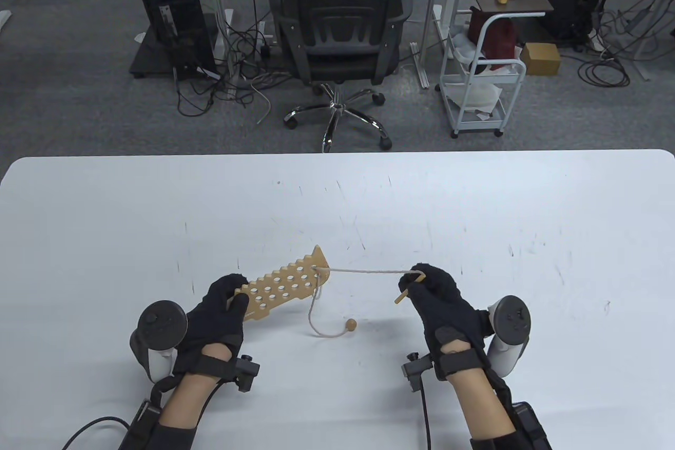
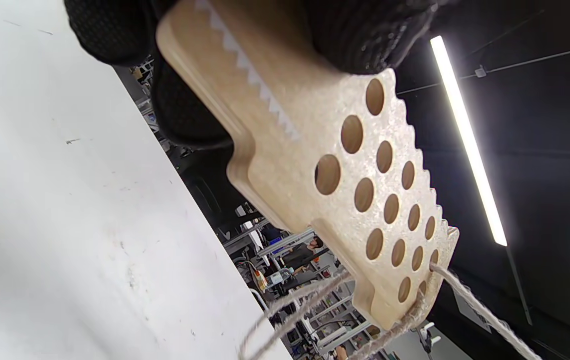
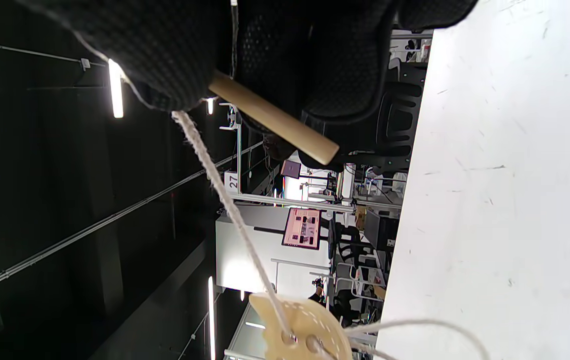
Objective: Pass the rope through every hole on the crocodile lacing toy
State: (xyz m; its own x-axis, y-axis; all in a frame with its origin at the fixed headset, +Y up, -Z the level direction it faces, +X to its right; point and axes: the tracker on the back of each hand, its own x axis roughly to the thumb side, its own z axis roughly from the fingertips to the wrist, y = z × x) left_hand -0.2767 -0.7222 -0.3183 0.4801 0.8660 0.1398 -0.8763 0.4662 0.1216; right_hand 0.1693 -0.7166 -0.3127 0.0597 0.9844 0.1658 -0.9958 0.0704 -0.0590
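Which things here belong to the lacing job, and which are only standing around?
For the job:
- crocodile board, gripped by the left hand
- rope
- wooden needle, pinched by the right hand
- bead on the rope's end

Just around:
- office chair
- white cart
- cardboard box

Premises: an office-type laboratory or workroom. Grey carpet flooring carries a black mesh swivel chair [image 1: 341, 22] on a chrome star base, a black computer tower [image 1: 171, 12] with loose cables [image 1: 232, 75] trailing across the floor, a white wheeled trolley [image 1: 482, 86] and cardboard boxes [image 1: 542, 58]. The white work table [image 1: 337, 197] is pen-marked, and the wrist views show ceiling strip lights [image 2: 467, 140] and further desks with a lit monitor [image 3: 307, 228].
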